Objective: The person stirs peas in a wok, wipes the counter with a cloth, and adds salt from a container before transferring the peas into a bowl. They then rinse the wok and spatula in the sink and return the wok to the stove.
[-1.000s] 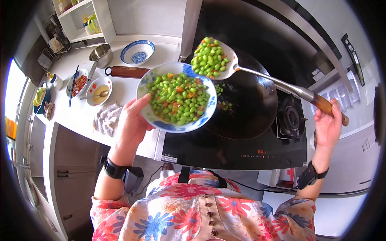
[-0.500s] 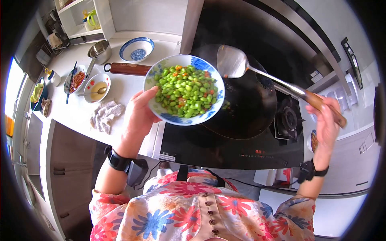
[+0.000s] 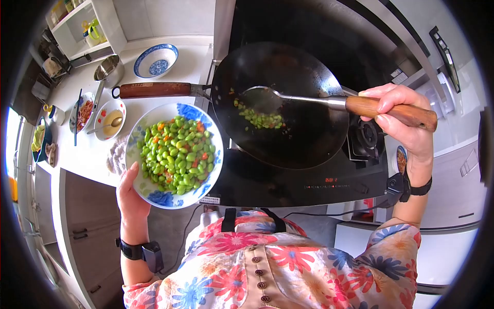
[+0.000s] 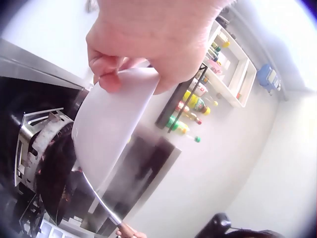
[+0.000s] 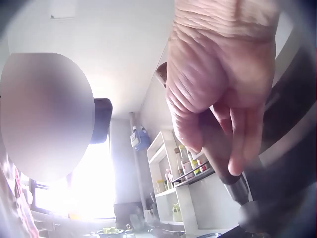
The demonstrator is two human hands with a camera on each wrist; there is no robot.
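Note:
My left hand (image 3: 135, 198) grips the rim of a blue-and-white bowl (image 3: 133, 147) full of green beans with orange bits (image 3: 177, 154), held in front of the counter, left of the wok. In the left wrist view the fingers pinch the white bowl (image 4: 116, 119) from its edge. My right hand (image 3: 404, 116) holds the wooden handle of a metal spatula (image 3: 309, 99), its head down in the black wok (image 3: 303, 144) beside a small heap of beans (image 3: 262, 119). The right wrist view shows fingers round the handle (image 5: 218, 144).
The wok's handle (image 3: 154, 90) points left over the counter (image 3: 105, 170). On the counter stand an empty blue-rimmed bowl (image 3: 158, 67), a metal pot (image 3: 109, 71), a bowl with a spoon (image 3: 105, 126), a plate with chopsticks (image 3: 85, 113) and a cloth (image 3: 117, 154). A burner (image 3: 366, 135) lies right of the wok.
The bowl of beans has moved left and down, away from over the wok. The spatula, first loaded with beans, then emptied over the bowl, has dropped into the wok.

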